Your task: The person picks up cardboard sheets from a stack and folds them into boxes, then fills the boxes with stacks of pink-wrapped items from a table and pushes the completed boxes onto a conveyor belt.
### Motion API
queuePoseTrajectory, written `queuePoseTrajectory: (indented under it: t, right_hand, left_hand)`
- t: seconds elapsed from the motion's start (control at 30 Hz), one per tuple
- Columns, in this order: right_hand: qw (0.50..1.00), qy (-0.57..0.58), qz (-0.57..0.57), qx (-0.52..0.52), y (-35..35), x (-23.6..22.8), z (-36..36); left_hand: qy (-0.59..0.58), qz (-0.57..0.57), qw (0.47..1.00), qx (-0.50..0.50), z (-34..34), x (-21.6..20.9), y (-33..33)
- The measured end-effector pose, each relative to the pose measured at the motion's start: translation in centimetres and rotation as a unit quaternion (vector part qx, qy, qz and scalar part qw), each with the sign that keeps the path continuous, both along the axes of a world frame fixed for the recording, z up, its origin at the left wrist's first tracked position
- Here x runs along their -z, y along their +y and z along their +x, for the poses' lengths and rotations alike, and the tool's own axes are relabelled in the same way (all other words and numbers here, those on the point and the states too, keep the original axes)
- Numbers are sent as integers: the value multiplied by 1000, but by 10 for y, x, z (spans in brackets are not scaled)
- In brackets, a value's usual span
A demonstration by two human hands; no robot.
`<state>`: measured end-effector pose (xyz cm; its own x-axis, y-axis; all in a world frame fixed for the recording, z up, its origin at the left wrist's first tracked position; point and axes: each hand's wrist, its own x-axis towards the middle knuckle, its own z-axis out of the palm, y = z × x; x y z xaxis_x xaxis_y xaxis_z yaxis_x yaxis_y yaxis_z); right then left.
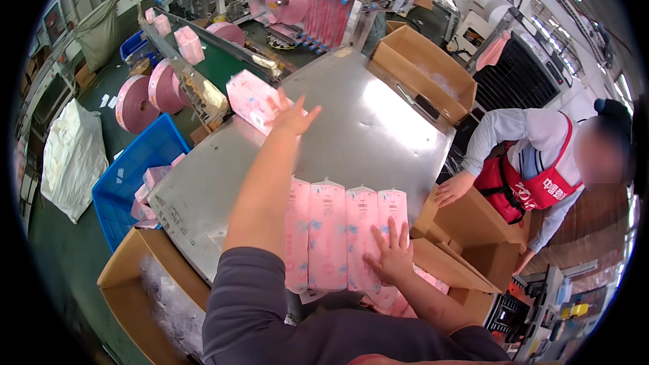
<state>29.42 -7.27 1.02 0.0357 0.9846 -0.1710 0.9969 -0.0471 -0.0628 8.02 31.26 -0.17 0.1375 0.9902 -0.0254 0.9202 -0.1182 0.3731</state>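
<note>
My left hand (293, 119) reaches far across the metal table with its fingers spread. It is at the right side of a pink soft tissue pack (249, 98) by the conveyor's end; I cannot tell whether it grips the pack. Close to me, several pink packs (328, 236) stand side by side in a row at the table's near edge. My right hand (392, 255) lies flat with fingers apart against the rightmost packs. My left forearm passes over the left end of the row and partly hides it.
A green conveyor (223, 61) carries more packs toward the metal table (338, 108). Cardboard boxes (433, 61) stand at the far right and near left. A blue crate (128, 169) holding packs is on the left. At right, a co-worker in a red apron (524, 179) handles an open carton (466, 220).
</note>
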Motion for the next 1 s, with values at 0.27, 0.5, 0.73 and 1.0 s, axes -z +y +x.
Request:
queuePoseTrajectory:
  t: [0.27, 0.5, 0.73, 1.0]
  right_hand:
    - [937, 306, 111, 124, 12, 25, 69]
    - [597, 732, -72, 319, 6, 58, 81]
    - [260, 934, -117, 214, 22, 140, 109]
    - [348, 898, -9, 268, -7, 58, 116]
  left_hand:
    - [-23, 103, 963, 249, -146, 48, -70]
    - [-181, -35, 958, 219, -180, 16, -296]
    - [-735, -297, 574, -207, -158, 92, -246]
    - [-713, -331, 599, -155, -89, 74, -278]
